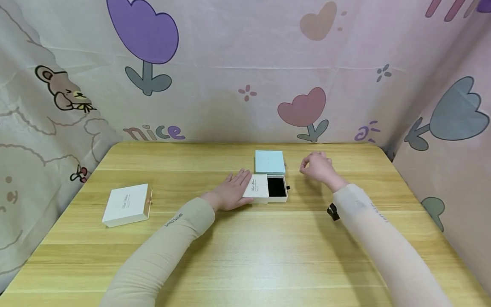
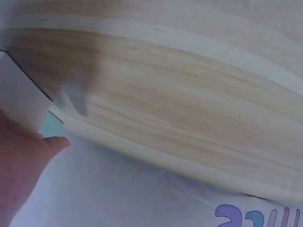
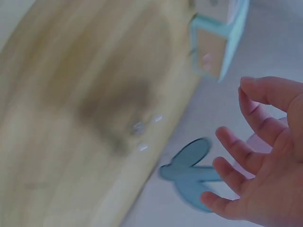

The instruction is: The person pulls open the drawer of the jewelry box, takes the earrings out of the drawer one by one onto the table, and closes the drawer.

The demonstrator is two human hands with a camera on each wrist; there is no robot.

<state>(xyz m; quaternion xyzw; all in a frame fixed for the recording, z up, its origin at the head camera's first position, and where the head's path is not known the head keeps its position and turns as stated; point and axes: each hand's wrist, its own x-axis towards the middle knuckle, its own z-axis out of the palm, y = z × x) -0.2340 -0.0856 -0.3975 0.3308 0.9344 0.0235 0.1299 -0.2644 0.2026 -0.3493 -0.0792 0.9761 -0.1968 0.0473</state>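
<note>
My left hand [image 1: 232, 192] rests with straight fingers on the left end of a white drawer box [image 1: 261, 187]. Its drawer [image 1: 276, 198], lined in black with a small black tab, is slid partly out to the right. In the left wrist view, the thumb [image 2: 57, 143] lies beside that box. To the drawer's right, my right hand [image 1: 319, 166] is raised, thumb and forefinger tips together. The head view shows a tiny pale speck at this pinch; its kind is too small to tell. A light blue box [image 1: 270, 162] stands just behind the white one.
Another white box [image 1: 127, 204] with script lettering stands at the left of the wooden table [image 1: 245, 256]. Small shiny spots [image 3: 138, 127] show on the tabletop in the right wrist view, blurred. A patterned curtain [image 1: 222, 64] hangs behind and at both sides.
</note>
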